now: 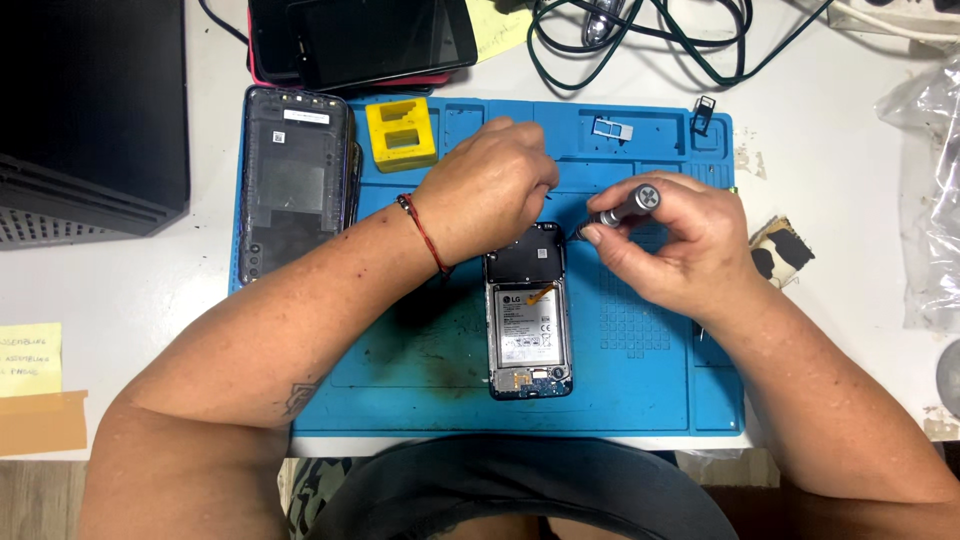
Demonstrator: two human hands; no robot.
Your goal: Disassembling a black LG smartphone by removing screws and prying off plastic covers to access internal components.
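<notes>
An opened phone (529,325) lies face down on a blue work mat (400,370), its battery and black inner cover exposed. My left hand (490,190) rests over the phone's top end, fingers curled down onto it; a red cord bracelet circles the wrist. My right hand (670,245) grips a small silver screwdriver (625,207), its tip angled toward the phone's upper right corner. The tip itself is hidden by my fingers.
The phone's removed back cover (292,180) lies at the mat's left edge. A yellow block (401,133) and a small tray part (607,127) sit on the mat's top. Tablets (360,40), cables (640,40), a black case (90,110), and sticky notes (30,360) surround it.
</notes>
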